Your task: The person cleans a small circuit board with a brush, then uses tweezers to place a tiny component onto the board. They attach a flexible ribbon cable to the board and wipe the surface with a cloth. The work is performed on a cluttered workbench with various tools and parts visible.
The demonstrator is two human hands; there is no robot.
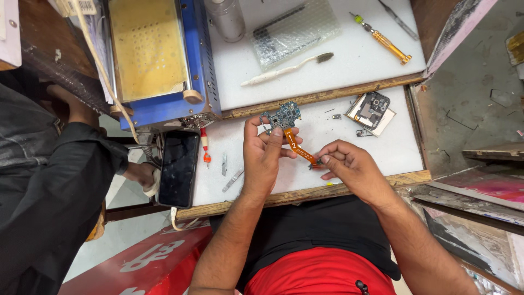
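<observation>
My left hand (265,158) holds a small blue-green circuit board (282,116) up by its fingertips over the white work surface (376,153). An orange flex cable (299,147) runs from the board down to the right. My right hand (349,164) pinches the far end of that cable between thumb and forefinger. Both hands sit close together near the front wooden edge of the bench.
A black phone (178,167) lies at the left edge, a phone frame part (370,111) at the right. A blue machine with a yellow pad (158,54), toothbrush (286,69), screwdriver (382,39), metal cylinder (225,19) and tweezers (233,180) are around. Another person in black (49,180) sits left.
</observation>
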